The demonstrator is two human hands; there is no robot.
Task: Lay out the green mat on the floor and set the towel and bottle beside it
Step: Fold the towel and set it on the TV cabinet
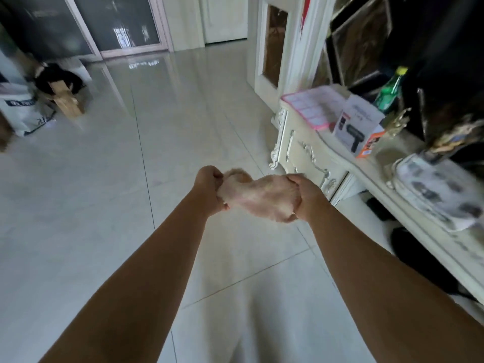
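A pale pink fluffy towel [258,196] is bunched between both my hands, held out in front of me above the tiled floor [110,195]. My left hand [208,189] grips its left end and my right hand [306,196] grips its right end. A green bottle [389,91] with a yellow cap stands on the cream cabinet [309,155] at the right, behind a box. No green mat shows in this view.
The cabinet top holds a pink-edged sheet [314,106], a hair-dryer box [360,127], ornaments and a patterned cloth [440,189]. A white bag [23,111], a black bag [59,77] and wooden blocks [66,100] sit far left. Dark shoes [419,260] lie under the cabinet.
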